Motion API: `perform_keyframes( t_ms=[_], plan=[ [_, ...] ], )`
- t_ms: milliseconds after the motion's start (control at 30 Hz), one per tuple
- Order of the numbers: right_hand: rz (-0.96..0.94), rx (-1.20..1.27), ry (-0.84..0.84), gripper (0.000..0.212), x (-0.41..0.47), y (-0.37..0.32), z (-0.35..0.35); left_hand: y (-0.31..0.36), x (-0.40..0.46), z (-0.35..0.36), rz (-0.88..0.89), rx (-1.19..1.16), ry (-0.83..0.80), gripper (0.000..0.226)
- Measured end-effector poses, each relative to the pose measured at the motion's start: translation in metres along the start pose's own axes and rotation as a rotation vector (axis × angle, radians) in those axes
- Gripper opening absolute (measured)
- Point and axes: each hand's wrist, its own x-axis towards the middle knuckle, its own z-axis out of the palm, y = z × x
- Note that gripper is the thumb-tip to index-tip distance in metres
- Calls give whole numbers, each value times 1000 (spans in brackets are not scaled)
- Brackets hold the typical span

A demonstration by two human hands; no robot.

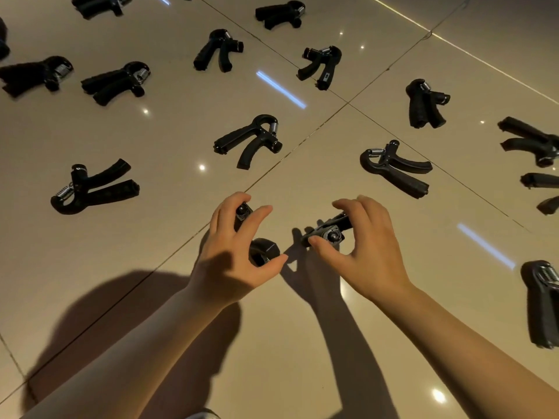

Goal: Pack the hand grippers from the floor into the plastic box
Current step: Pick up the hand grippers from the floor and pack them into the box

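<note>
On the glossy tile floor [151, 252], each hand pinches a black hand gripper. Left hand [234, 255] curls round one [257, 237] running near-to-far, knob end away. Right hand [367, 252] pinches another [328, 232], lying slantwise, handles pointing up-right. More grippers [248, 140] lie scattered beyond.

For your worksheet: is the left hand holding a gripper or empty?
Holding: left hand fingers curl round a black gripper on the floor.
</note>
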Motion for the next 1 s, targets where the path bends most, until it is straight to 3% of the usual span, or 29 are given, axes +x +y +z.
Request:
perform_keyframes(
  t_ms=[233, 433, 533, 633, 833, 1000],
  plan=[
    [9, 21, 46, 57, 12, 7, 11, -3, 4, 5, 30, 166, 83, 55],
    [-58, 12, 73, 48, 16, 1, 15, 1, -5, 12, 214, 325, 102, 34],
    [-81, -15, 84, 42, 15, -2, 17, -4, -8, 13, 267, 389, 122, 36],
    [-91, -28, 45, 44, 13, -2, 18, -8, -11, 12, 254, 384, 115, 37],
    [-92, -45, -34, 36, 11, -4, 5, -10, -22, -1, 283, 375, -47, 28],
    [12, 44, -78, 23, -7, -11, -10, 5, -36, -30, 224, 268, -4, 26]
  ],
)
